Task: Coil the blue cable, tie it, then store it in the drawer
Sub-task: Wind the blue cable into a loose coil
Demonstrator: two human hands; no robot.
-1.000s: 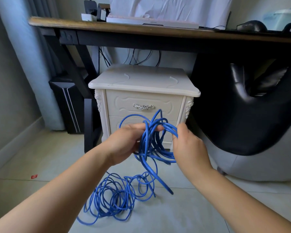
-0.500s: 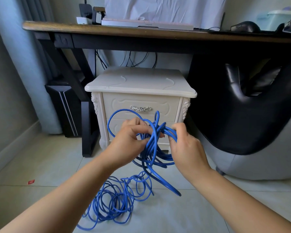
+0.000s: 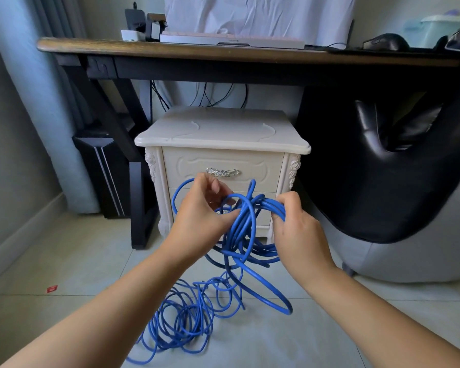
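Observation:
A long blue cable (image 3: 246, 235) hangs in several loops between my hands, and the rest lies tangled on the tiled floor below. My left hand (image 3: 203, 211) pinches a strand at the left of the bunch, with one wide loop arching behind it. My right hand (image 3: 295, 224) grips the gathered loops on their right side, fingers curled round them. Behind the hands stands a cream nightstand (image 3: 223, 134); its top drawer (image 3: 186, 166) with a silver handle (image 3: 222, 171) is closed. The lower drawer front is mostly hidden by my hands and the cable.
A wooden desk (image 3: 223, 53) with black legs spans above the nightstand, with a keyboard and a mouse on it. A black and grey chair (image 3: 398, 197) fills the right. A black computer tower (image 3: 101, 171) stands left of the nightstand. A red scrap (image 3: 51, 288) lies on the floor.
My hands have risen a little and drawn slightly apart. The left hand has pulled a strand up and round the bunch, and the hanging loop now swings lower to the right.

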